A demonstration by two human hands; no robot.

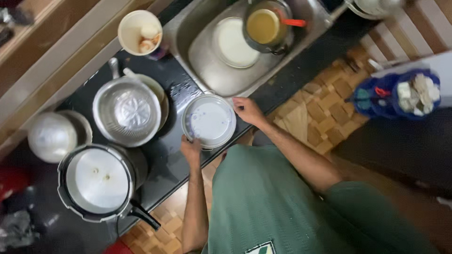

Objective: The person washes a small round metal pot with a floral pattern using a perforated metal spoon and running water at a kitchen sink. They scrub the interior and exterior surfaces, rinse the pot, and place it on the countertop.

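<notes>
One head-worn camera looks almost straight down from above the person's own torso. The view takes in the dark counter [165,155], with the sink [207,70] toward the top edge and the floor [325,117] to the right. Everything sits at arm's reach, tilted diagonally across the picture.

On the dark surface [169,160], the white plate [209,121] sits at the front edge just beside the sink [207,70], with a wet bare strip between it and the steel strainer bowl [127,111]. Farther along, the pressure cooker [96,181], the round steel lid [52,136] and the cream cup [140,32] crowd the rest. The sink itself is blocked by a white dish [234,42] and a pot of brown liquid [266,26].
</notes>
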